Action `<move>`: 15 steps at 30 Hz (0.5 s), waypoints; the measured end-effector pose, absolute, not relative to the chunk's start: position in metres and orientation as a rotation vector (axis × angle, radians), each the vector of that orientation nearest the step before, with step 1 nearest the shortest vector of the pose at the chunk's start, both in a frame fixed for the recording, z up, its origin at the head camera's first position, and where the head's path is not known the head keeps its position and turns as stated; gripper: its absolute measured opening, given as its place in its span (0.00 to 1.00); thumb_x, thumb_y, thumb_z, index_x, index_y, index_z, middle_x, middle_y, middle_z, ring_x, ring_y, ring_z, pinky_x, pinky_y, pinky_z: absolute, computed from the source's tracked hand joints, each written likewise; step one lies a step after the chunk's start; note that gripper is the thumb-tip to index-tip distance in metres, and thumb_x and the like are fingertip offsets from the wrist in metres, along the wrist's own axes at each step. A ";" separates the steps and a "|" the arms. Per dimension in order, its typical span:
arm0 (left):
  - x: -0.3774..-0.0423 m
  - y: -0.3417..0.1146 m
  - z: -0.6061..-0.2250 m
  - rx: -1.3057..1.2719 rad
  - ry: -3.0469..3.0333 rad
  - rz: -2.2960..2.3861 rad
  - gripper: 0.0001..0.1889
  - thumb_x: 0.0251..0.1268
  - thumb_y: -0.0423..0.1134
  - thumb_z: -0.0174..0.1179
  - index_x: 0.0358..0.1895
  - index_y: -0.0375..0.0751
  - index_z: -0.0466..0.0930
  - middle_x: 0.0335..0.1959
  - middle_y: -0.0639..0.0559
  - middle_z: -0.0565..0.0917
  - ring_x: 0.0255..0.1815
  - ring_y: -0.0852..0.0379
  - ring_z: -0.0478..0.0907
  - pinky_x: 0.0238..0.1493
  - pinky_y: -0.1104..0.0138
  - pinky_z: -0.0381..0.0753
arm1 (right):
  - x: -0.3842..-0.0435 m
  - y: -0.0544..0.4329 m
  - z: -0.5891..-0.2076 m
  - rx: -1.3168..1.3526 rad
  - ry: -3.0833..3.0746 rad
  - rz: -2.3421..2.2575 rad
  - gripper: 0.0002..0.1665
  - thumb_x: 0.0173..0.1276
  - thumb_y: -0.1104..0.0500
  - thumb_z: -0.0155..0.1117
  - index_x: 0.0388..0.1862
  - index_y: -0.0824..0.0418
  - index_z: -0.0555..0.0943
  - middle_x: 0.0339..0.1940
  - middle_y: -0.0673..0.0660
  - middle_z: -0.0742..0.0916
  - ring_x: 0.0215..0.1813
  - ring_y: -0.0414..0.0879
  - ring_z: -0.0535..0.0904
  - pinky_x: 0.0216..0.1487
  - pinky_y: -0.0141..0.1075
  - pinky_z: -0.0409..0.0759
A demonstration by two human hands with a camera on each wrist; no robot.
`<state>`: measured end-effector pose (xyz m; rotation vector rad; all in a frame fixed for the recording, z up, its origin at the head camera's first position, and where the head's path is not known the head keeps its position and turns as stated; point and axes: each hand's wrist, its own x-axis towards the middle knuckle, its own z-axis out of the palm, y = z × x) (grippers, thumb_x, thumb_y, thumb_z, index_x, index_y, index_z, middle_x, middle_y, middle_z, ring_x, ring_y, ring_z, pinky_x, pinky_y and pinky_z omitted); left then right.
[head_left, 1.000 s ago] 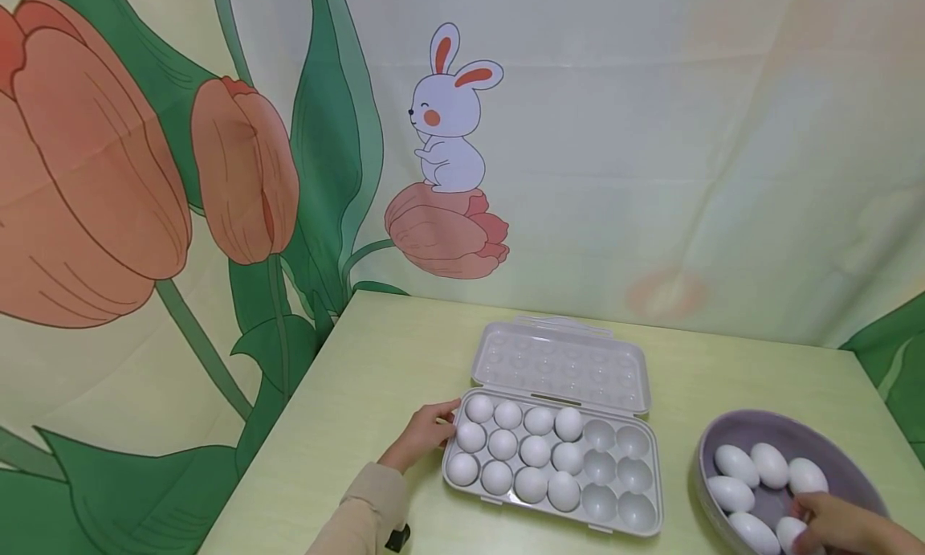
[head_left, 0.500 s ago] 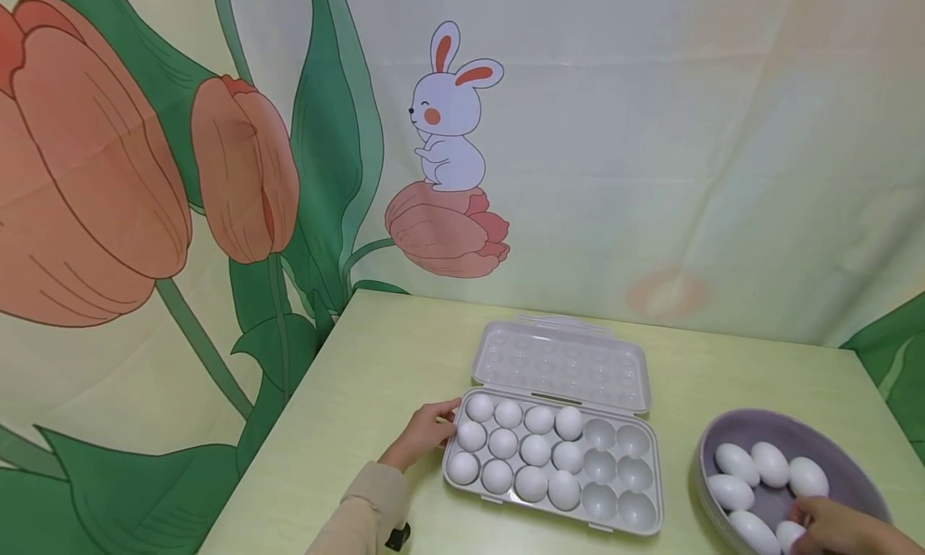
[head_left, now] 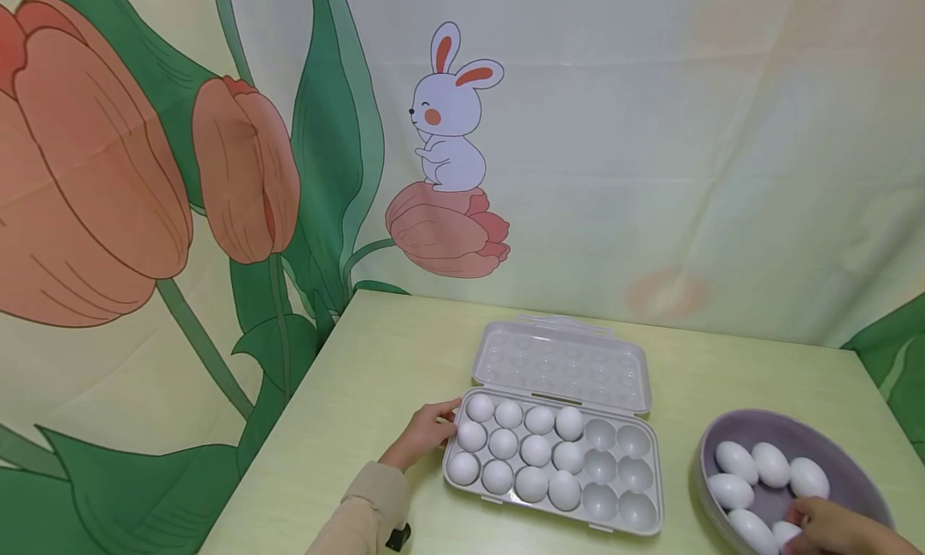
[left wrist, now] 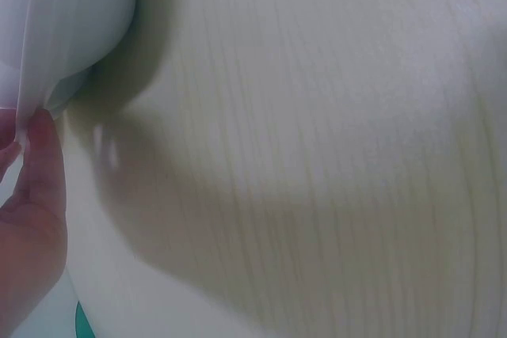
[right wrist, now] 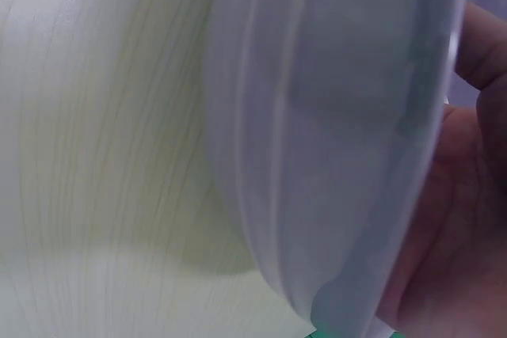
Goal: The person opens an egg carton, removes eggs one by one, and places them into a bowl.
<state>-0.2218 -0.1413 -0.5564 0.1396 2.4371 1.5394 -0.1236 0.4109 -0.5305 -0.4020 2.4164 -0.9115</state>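
Note:
A grey plastic egg box (head_left: 552, 503) lies with its lid (head_left: 560, 368) folded back. White eggs (head_left: 535, 450) fill its left and middle cups, and the two right-hand columns of cups hold none. My left hand (head_left: 426, 436) grips the box's left rim, thumb and fingers on either side of the thin edge (left wrist: 26, 61) in the left wrist view. To the right, my right hand (head_left: 831, 526) reaches into a purple-grey bowl (head_left: 853, 467), fingers curled at a white egg (head_left: 784, 531) near the front. In the right wrist view the bowl's wall (right wrist: 348, 132) hides the fingertips.
Several more white eggs (head_left: 770, 465) lie in the bowl along its left and back. A pale wood-grain table (head_left: 405, 338) carries both containers. Behind it hangs a cloth (head_left: 614, 177) printed with tulips and a rabbit. A small black object (head_left: 397, 537) shows beside the left sleeve.
In the bowl, my right hand has shifted slightly left, and the egg at its fingers has moved a little left too. My left hand and the egg box stay in place.

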 end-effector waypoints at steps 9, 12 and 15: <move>-0.221 -0.141 -0.558 0.133 2.439 1.525 0.29 0.49 0.26 0.49 0.60 0.33 0.65 0.35 0.42 0.73 0.26 0.60 0.71 0.25 0.68 0.77 | -0.125 0.411 -0.532 -0.491 2.411 -0.919 0.07 0.51 0.62 0.61 0.24 0.65 0.73 0.18 0.40 0.71 0.23 0.27 0.64 0.21 0.27 0.61; -0.222 -0.141 -0.559 0.130 2.441 1.521 0.29 0.48 0.26 0.50 0.60 0.33 0.65 0.35 0.42 0.73 0.26 0.59 0.71 0.25 0.68 0.77 | -0.125 0.412 -0.534 -0.522 2.405 -0.938 0.07 0.51 0.64 0.61 0.23 0.66 0.73 0.18 0.39 0.70 0.23 0.26 0.64 0.21 0.26 0.61; -0.222 -0.141 -0.559 0.125 2.444 1.517 0.29 0.48 0.26 0.50 0.60 0.34 0.65 0.35 0.42 0.73 0.26 0.59 0.71 0.25 0.68 0.77 | -0.125 0.414 -0.534 -0.552 2.400 -0.946 0.07 0.51 0.64 0.61 0.23 0.68 0.72 0.19 0.38 0.71 0.23 0.26 0.64 0.21 0.26 0.61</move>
